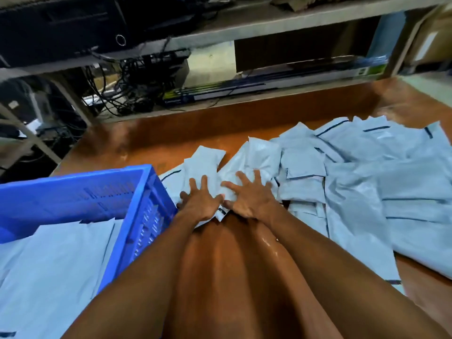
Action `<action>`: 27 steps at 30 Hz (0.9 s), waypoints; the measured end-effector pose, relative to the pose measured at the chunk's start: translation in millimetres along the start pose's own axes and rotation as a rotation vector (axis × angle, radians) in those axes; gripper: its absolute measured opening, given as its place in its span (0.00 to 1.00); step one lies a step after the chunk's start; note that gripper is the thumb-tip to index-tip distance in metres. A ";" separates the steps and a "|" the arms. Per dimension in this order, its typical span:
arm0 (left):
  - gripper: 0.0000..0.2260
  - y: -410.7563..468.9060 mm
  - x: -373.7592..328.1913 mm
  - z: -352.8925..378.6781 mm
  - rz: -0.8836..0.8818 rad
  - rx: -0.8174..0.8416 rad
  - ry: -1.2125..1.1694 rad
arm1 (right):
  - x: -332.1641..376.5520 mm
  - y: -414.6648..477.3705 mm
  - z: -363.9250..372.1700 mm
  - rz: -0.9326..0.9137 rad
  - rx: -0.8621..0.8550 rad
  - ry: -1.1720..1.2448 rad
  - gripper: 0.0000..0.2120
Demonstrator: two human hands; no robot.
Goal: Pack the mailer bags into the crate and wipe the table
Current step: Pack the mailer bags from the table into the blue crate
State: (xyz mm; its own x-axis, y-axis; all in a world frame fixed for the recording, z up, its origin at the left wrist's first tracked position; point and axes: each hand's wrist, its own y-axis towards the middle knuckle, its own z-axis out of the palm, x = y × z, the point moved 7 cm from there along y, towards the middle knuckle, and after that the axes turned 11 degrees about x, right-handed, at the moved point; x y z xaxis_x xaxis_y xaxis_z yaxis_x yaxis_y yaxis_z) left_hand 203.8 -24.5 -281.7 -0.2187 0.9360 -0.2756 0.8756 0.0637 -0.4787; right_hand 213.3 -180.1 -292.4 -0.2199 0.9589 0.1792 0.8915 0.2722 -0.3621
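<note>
Both hands flat on mailer bags pile.
Left hand and right hand: fingers spread apart, pressing bags onto desk, just beside blue crate with bags inside.

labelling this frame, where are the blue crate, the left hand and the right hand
blue crate (49, 206): head view, inner far wall
left hand (199, 204): head view, back of the hand
right hand (252, 199): head view, back of the hand

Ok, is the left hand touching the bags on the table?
Touching. The head view shows the left hand flat on the bags, its fingers spread over them with no gap visible.
</note>
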 end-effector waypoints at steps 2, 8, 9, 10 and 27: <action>0.37 -18.8 -6.6 9.3 0.030 -0.039 0.001 | -4.7 -14.3 0.0 -0.013 0.016 -0.022 0.31; 0.33 -95.3 -21.0 54.4 0.138 -0.048 0.040 | -16.9 -89.5 17.1 -0.043 0.058 -0.042 0.31; 0.32 -108.5 -20.7 62.7 0.171 -0.051 0.066 | -19.7 -104.6 21.5 -0.053 0.056 -0.060 0.30; 0.31 -120.3 -18.8 70.3 0.201 -0.055 0.094 | -22.6 -119.3 25.6 -0.061 0.052 -0.072 0.28; 0.34 -203.8 31.0 117.3 0.347 -0.273 0.178 | 20.6 -230.0 86.5 0.037 -0.141 0.118 0.30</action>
State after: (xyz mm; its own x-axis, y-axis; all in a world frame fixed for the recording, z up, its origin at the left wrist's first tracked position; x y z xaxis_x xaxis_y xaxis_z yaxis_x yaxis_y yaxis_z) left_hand -32.0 -49.1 -290.5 0.1627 0.9614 -0.2217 0.9703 -0.1966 -0.1407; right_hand -30.5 -216.0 -284.5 -0.1452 0.9499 0.2767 0.9468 0.2146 -0.2398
